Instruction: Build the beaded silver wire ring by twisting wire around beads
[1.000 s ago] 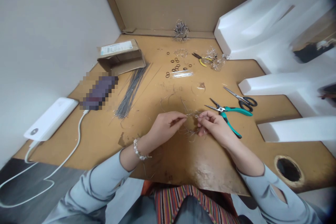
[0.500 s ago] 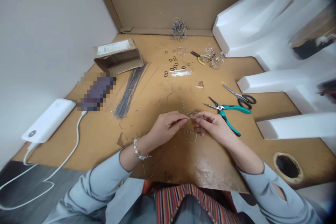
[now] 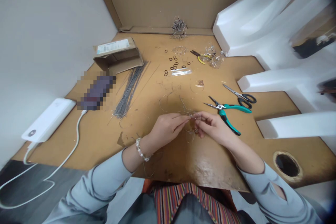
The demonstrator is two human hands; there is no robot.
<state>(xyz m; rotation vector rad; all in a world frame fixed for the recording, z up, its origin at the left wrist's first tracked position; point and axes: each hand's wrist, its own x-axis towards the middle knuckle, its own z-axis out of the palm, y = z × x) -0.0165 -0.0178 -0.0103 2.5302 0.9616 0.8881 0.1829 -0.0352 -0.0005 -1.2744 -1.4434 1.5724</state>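
Note:
Thin silvery wire (image 3: 192,116) is pinched between the fingertips of both my hands, just above the wooden table. My left hand (image 3: 169,128), with a beaded bracelet at its wrist, is closed at the wire's left side. On the right side, my right hand (image 3: 210,126) grips it between thumb and forefinger. The wire's exact shape is too fine to make out. More loose wire (image 3: 191,132) lies tangled below the fingers. Green-handled pliers (image 3: 222,107) rest beside my right hand, jaws apart. Behind them lie black-handled scissors (image 3: 240,96).
A bundle of grey wires (image 3: 131,92) lies left, by an open cardboard box (image 3: 119,56). Black rings (image 3: 174,65), short straight wires (image 3: 181,72) and yellow-handled cutters (image 3: 201,57) are farther back. White foam (image 3: 288,126) borders the right; a white power bank (image 3: 49,119) sits left.
My left hand has turned a little, its fingers now flatter and more stretched toward the right fingertips. The right hand stays nearly in place.

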